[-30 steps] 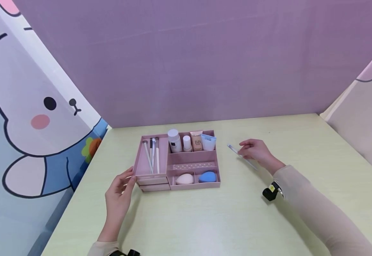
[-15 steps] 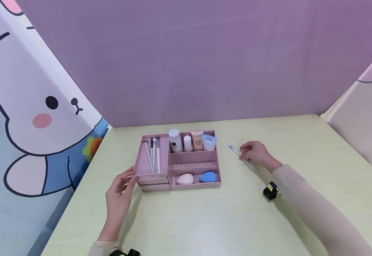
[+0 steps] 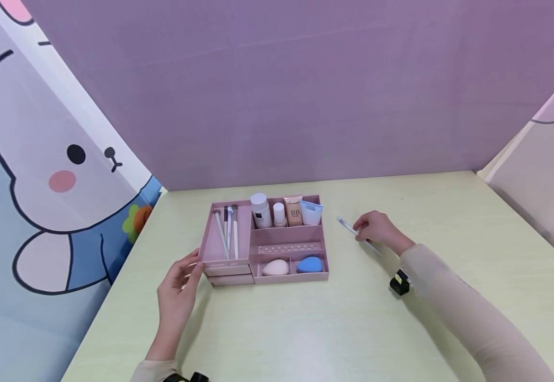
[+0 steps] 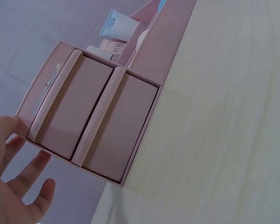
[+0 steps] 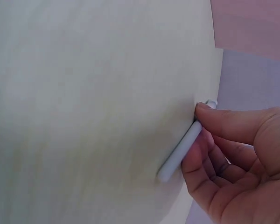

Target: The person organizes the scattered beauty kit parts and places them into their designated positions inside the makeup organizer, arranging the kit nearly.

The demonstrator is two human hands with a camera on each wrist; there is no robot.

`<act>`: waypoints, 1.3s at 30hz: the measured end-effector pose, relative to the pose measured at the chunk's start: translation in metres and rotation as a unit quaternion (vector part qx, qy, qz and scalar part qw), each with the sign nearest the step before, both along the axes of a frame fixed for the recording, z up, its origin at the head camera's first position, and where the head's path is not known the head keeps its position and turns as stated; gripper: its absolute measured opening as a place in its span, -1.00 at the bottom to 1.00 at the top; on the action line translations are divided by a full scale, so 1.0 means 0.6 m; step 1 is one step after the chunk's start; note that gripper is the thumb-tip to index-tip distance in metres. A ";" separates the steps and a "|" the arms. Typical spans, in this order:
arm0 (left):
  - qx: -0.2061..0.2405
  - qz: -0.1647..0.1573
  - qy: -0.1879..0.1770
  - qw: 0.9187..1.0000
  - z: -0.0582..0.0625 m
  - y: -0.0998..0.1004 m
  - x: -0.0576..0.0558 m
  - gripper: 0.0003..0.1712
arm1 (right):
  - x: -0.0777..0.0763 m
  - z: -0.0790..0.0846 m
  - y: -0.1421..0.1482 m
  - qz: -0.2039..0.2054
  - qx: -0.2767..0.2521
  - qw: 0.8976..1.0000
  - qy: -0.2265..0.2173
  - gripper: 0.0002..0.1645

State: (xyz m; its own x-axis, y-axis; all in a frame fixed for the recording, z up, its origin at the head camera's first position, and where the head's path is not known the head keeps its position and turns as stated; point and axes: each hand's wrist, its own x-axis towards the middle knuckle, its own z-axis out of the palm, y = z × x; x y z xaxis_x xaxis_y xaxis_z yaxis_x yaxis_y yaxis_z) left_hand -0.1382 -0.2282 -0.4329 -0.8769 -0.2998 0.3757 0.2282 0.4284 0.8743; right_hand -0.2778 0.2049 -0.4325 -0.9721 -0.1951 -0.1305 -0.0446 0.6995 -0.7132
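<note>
My right hand (image 3: 378, 229) pinches a slim white stick (image 5: 179, 151) between thumb and fingers, just at the table surface, right of the organizer. One end of the stick is rounded; whether its far end bears bristles is too small to tell. At the front left corner of a pink makeup organizer (image 3: 286, 233), my left hand (image 3: 176, 294) rests with its thumb on the front and fingers along the side. In the left wrist view its lower fingers stand loosely apart. Several makeup brushes (image 3: 229, 233) lie in the organizer's left tray.
A white bottle (image 3: 261, 211), a small capped bottle (image 3: 279, 215), a BB cream tube (image 3: 293, 211) and a pale blue tube (image 3: 311, 213) fill the back compartment. A pale sponge (image 3: 275, 267) and blue sponge (image 3: 309, 264) sit in front. Two shut drawers (image 4: 116, 123) face forward.
My right hand has shifted slightly, with the white stick still pinched in it. The left hand and the organizer stay where they were.
</note>
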 end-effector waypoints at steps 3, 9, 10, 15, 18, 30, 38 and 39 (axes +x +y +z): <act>0.000 0.001 0.003 1.000 -0.001 0.000 0.000 -0.80 | -0.001 0.002 -0.002 0.004 0.012 1.000 -0.008 -0.69; 0.004 0.000 0.005 1.000 -0.002 0.000 -0.001 -0.80 | -0.002 0.005 -0.005 0.022 0.043 0.999 -0.007 -0.70; 0.002 0.000 0.004 1.000 -0.002 0.000 -0.001 -0.79 | -0.002 0.005 -0.004 0.023 0.047 0.999 -0.006 -0.70; 0.004 0.001 0.001 1.000 -0.002 0.000 0.000 -0.79 | -0.001 0.006 -0.002 0.028 0.051 0.998 -0.006 -0.68; 0.005 0.000 0.001 1.000 -0.002 0.000 0.001 -0.79 | -0.001 0.006 -0.002 0.027 0.050 0.998 -0.009 -0.67; 0.005 0.001 0.013 1.000 -0.004 0.000 -0.001 -0.80 | -0.004 0.006 0.001 0.019 0.024 0.999 -0.041 -0.63; 0.003 0.005 0.017 1.000 -0.004 0.000 -0.001 -0.81 | 0.009 0.005 0.004 0.010 -0.066 0.994 -0.081 -0.56; 0.002 0.005 0.016 1.000 -0.004 0.000 0.000 -0.81 | 0.011 0.006 0.004 0.010 -0.074 0.994 -0.083 -0.55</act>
State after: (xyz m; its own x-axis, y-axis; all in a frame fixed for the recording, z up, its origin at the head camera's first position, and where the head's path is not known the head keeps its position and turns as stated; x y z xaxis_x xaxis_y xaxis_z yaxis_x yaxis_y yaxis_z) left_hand -0.1384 -0.2280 -0.4353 -0.8611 -0.3111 0.4021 0.2514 0.4269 0.8686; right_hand -0.2715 0.2072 -0.4291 -0.9352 -0.2436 -0.2569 0.0690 0.5863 -0.8072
